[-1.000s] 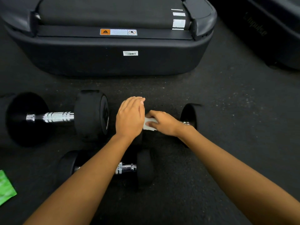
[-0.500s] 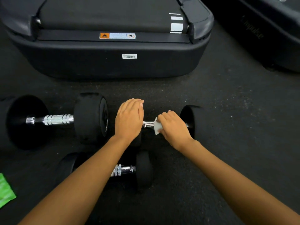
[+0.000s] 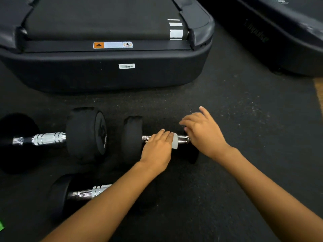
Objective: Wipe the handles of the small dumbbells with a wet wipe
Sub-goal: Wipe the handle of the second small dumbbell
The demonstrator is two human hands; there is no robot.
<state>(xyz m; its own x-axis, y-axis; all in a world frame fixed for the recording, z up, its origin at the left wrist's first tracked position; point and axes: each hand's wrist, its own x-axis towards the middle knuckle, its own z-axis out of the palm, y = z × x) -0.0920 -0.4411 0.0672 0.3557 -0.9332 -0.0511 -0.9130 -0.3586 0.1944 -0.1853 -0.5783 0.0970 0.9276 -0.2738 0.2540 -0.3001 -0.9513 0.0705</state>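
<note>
- Floor [image 3: 244, 119]: dark speckled rubber, and all three dumbbells lie on it
- Treadmill [image 3: 104, 75]: its rear end fills the far side; a second machine [image 3: 279, 41] stands at far right
- Large dumbbell [image 3: 85, 135]: at left, not part of the task, untouched
- Small dumbbell [image 3: 132, 137]: centre, just right of the large one; its long axis runs left to right across the view, and its right head is mostly hidden under the right hand
- Second small dumbbell [image 3: 59, 194]: nearest the person, partly covered by the left forearm, handle not attended to
- Right hand [image 3: 204, 133]: fingers spread and loose, holding nothing, over the right end of the centre dumbbell; contact cannot be confirmed
- Left hand [image 3: 157, 149]: fingers together and curved over the handle [image 3: 182, 138], holding the wet wipe against it; thumb hidden
- Wet wipe [image 3: 175, 141]: white, showing at the right edge of the left hand
- Finding: bare chrome lies to the right of the wipe, between the two hands; the left hand is the nearer, so the stroke should likely run rightward along the bar
- Green packet [image 3: 1, 225]: a corner at the lower left edge
</note>
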